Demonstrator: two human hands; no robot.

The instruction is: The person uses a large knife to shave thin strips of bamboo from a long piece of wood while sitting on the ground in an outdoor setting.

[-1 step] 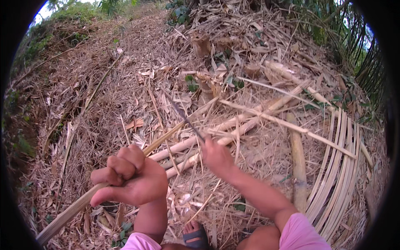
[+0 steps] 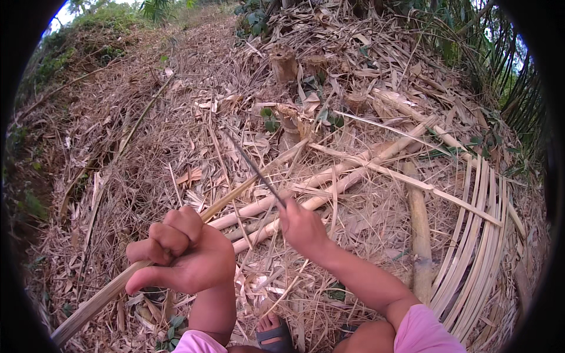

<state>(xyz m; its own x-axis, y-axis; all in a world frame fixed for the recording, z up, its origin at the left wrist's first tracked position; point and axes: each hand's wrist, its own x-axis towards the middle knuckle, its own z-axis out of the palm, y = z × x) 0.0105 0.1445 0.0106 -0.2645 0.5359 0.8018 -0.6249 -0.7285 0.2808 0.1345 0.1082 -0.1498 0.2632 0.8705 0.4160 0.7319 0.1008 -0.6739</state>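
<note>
My left hand (image 2: 188,250), fingers curled, grips a long split bamboo strip (image 2: 97,305). The strip slants from the lower left up to a cut bamboo stump (image 2: 290,120), where its far end lies close by. Closed around a handle, my right hand (image 2: 303,229) holds a long, thin, dark-bladed knife (image 2: 253,166). The blade points up and to the left and crosses over the strip, beyond my left hand. Whether blade and strip touch, I cannot tell. The handle is mostly hidden in my fist.
Bamboo poles (image 2: 323,176) lie crossed on the litter ahead. At the right is a row of split strips (image 2: 471,253), beside a thick pole (image 2: 421,241). More cut stumps (image 2: 284,63) stand farther off. My sandalled foot (image 2: 273,334) is below.
The knife has shifted slightly left, and my right hand has moved slightly left and down. My left hand and the strip stay nearly in place.
</note>
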